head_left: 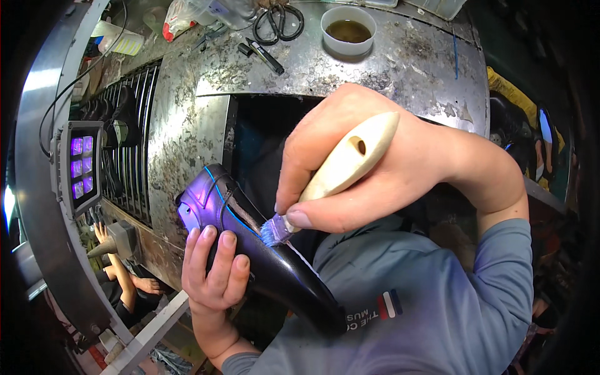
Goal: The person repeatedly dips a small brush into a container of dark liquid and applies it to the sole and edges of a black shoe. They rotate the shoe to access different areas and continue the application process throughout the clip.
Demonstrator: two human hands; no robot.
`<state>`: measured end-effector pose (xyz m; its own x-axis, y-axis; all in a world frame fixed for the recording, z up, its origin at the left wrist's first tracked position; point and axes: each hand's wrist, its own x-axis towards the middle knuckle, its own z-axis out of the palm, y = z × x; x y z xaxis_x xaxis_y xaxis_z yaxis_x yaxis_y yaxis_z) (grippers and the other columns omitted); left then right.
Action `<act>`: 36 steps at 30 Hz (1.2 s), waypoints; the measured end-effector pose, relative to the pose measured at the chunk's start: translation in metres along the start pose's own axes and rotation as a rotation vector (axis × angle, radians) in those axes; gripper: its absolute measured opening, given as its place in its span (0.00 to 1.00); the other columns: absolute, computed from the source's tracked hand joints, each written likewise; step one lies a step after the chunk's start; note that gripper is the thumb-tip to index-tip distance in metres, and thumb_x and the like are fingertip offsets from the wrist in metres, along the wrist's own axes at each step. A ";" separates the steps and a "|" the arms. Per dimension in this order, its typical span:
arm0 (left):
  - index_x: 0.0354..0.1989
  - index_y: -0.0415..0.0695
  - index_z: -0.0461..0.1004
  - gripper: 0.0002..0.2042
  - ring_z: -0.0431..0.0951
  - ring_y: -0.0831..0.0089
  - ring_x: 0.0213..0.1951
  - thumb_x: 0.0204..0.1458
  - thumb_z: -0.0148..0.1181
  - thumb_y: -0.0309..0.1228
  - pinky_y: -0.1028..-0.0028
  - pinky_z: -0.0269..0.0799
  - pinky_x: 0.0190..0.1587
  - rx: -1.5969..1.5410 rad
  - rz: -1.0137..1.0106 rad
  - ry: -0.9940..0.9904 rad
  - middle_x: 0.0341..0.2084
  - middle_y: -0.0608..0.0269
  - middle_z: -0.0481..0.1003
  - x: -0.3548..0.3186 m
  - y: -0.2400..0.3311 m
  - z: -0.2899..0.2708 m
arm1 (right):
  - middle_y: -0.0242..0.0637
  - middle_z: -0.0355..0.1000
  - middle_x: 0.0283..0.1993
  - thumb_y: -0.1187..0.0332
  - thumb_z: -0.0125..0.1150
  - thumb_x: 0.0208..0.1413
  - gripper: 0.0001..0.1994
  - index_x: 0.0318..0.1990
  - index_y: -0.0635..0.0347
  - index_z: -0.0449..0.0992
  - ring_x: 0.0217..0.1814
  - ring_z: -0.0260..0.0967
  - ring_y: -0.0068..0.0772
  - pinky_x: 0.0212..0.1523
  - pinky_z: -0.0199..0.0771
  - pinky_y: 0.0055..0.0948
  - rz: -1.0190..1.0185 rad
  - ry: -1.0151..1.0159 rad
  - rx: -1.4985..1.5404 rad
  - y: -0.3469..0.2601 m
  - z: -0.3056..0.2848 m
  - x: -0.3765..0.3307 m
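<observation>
A black leather shoe upper [284, 275] stretches diagonally in front of my body, its front end lit purple. My left hand [215, 269] is closed against its near left side, fingertips pressed on the leather and thumb hidden. In my right hand [375, 181] is a brush [342, 164] with a pale handle, pinched between thumb and fingers. Its bristles, glowing blue, touch the lower border of the upper. From the front end a bright blue line runs along that border to the bristles. A pale strip shows along the border beyond the brush.
At left a lamp [83, 164] shines purple beside a black-barred rack [134, 134] bearing dark shoes. On the worn metal bench [250, 75] stand a white bowl [349, 31] of brownish liquid, black-handled scissors [277, 24] and a black marker [265, 57]. Another person's arm [125, 278] shows lower left.
</observation>
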<state>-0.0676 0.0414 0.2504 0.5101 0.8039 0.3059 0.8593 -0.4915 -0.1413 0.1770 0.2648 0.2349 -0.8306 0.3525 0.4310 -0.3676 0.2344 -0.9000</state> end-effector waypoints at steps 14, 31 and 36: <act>0.60 0.37 0.66 0.22 0.80 0.39 0.51 0.58 0.64 0.27 0.50 0.80 0.54 0.034 -0.110 0.017 0.53 0.38 0.77 -0.006 -0.010 0.017 | 0.36 0.80 0.28 0.72 0.71 0.50 0.04 0.32 0.62 0.84 0.28 0.78 0.36 0.28 0.77 0.30 -0.037 -0.030 0.012 -0.017 -0.002 -0.013; 0.59 0.32 0.70 0.27 0.81 0.43 0.53 0.51 0.68 0.28 0.55 0.79 0.55 -0.070 -0.352 0.006 0.53 0.39 0.78 -0.006 -0.011 0.026 | 0.37 0.78 0.25 0.77 0.69 0.47 0.04 0.32 0.65 0.83 0.25 0.79 0.35 0.24 0.79 0.28 -0.276 0.029 -0.164 -0.027 -0.001 -0.007; 0.59 0.31 0.71 0.31 0.81 0.44 0.52 0.47 0.73 0.33 0.58 0.78 0.56 -0.150 -0.436 0.008 0.53 0.39 0.78 -0.007 -0.008 0.028 | 0.39 0.77 0.24 0.77 0.70 0.46 0.04 0.31 0.65 0.84 0.25 0.79 0.35 0.24 0.80 0.28 -0.353 0.295 0.049 -0.023 0.016 0.000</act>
<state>-0.0771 0.0486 0.2231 0.1015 0.9440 0.3140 0.9785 -0.1517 0.1398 0.1788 0.2450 0.2552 -0.4994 0.5028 0.7055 -0.6316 0.3460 -0.6938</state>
